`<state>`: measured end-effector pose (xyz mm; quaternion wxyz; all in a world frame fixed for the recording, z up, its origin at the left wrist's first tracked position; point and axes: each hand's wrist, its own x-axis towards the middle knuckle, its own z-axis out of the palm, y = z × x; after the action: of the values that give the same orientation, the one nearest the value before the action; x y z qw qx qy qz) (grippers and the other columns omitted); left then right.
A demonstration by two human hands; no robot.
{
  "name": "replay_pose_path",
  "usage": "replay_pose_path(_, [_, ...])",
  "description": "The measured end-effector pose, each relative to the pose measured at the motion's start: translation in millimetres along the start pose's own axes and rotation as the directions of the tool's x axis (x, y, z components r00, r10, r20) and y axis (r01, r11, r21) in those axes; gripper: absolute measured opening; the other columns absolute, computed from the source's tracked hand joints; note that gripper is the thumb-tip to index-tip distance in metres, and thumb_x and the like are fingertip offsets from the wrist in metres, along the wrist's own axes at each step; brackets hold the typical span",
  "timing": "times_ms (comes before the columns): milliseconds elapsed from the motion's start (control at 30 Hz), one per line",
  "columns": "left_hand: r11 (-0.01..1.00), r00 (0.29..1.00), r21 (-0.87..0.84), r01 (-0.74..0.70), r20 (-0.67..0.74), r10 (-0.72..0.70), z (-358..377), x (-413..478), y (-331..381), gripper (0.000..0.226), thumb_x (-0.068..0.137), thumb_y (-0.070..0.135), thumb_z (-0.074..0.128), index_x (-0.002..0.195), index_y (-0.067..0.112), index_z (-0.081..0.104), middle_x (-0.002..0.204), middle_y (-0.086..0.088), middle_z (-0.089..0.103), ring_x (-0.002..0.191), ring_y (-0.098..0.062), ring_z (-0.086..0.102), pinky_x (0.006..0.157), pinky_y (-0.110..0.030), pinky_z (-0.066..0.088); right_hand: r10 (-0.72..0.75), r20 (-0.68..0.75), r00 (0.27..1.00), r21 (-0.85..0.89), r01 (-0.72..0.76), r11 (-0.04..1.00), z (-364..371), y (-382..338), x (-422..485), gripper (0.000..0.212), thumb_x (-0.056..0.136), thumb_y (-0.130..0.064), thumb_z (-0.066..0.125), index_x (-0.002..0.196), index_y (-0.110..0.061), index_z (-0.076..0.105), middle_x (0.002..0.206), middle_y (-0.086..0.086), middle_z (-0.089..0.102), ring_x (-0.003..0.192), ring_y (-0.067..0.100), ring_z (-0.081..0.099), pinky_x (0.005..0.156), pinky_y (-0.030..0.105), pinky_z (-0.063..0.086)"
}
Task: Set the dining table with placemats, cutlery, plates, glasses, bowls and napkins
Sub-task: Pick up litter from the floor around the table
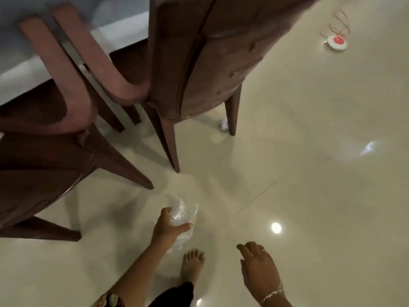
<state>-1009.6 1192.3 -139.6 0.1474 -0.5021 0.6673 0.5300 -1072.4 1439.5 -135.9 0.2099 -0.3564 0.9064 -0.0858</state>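
1. The left hand [169, 227] grasps a crumpled clear plastic wrapper [183, 212], thumb on one side and fingers curled round the other, low over the glossy pale floor [309, 162]
2. The wrapper's long axis runs nearly up and down the view, slightly tilted: its upper end points toward the chairs [199, 63], and its lower end hangs below the hand toward a bare foot [192, 264]
3. The right hand [256, 267] is released and holds nothing, fingers loosely stretched forward, back of the hand up, with a bracelet [272, 293] at the wrist
4. The brown chairs stand against the pale table [17, 69] at upper left
5. A crumpled white scrap [224, 125] lies just beside one chair leg; a white disc with a red centre [336, 42] lies on the floor well apart, at upper right
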Motion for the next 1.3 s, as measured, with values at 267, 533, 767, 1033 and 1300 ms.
replay_pose_path(267, [0.916,0.983,-0.399,0.031,-0.152,-0.099,24.4,20.2,90.1,0.074,0.068,0.022,0.084,0.128,0.013,0.041,0.124,-0.004,0.052,0.112,-0.024,0.052,0.095,-0.033,0.043,-0.183,0.146,0.972,-0.173,0.207,0.963,-95.4,83.8,107.8,0.084,0.015,-0.014,0.09,0.088,-0.026,0.049,0.063,-0.002,0.06,0.046,0.017,0.059,0.037,0.022,0.046])
replay_pose_path(533, [0.744,0.882,-0.667,0.039,-0.326,-0.339,72.0,-8.4,130.3,0.088,0.047,0.042,0.086,0.118,0.01,0.046,0.113,-0.008,0.058,0.105,-0.028,0.058,0.091,-0.036,0.047,-0.39,0.344,0.854,-0.326,0.498,0.804,-169.6,124.0,202.5,0.048,0.037,-0.01,0.089,0.082,-0.016,0.072,0.074,0.004,0.065,0.061,0.024,0.066,0.045,0.032,0.054])
replay_pose_path(767, [0.529,0.825,-0.847,-0.055,-0.337,-0.453,121.5,-42.3,154.4,0.07,0.062,0.024,0.087,0.117,0.009,0.045,0.111,-0.006,0.059,0.104,-0.027,0.059,0.09,-0.04,0.049,-0.334,0.519,0.787,-0.44,0.581,0.684,-218.6,120.5,248.4,0.037,0.092,-0.022,0.047,0.129,-0.02,0.048,0.126,0.004,0.05,0.117,0.022,0.048,0.093,0.028,0.042])
replay_pose_path(1033, [0.457,0.832,-0.886,-0.082,-0.313,-0.457,151.0,-5.1,119.3,0.082,0.057,0.034,0.086,0.122,0.013,0.041,0.112,-0.002,0.055,0.102,-0.022,0.056,0.079,-0.027,0.039,-0.291,0.593,0.751,-0.55,0.642,0.534,-158.1,102.9,327.7,0.036,0.092,-0.02,0.048,0.128,-0.02,0.048,0.127,0.005,0.049,0.119,0.022,0.048,0.093,0.03,0.042])
replay_pose_path(1300, [0.539,0.806,-0.839,-0.075,-0.369,-0.463,191.7,93.1,43.1,0.075,0.068,0.025,0.083,0.127,0.012,0.039,0.112,0.001,0.051,0.098,-0.017,0.051,0.076,-0.024,0.038,-0.281,0.63,0.724,-0.681,0.689,0.249,-40.5,128.8,444.4,0.043,0.09,-0.022,0.049,0.132,-0.018,0.044,0.138,0.006,0.044,0.123,0.025,0.046,0.098,0.031,0.04])
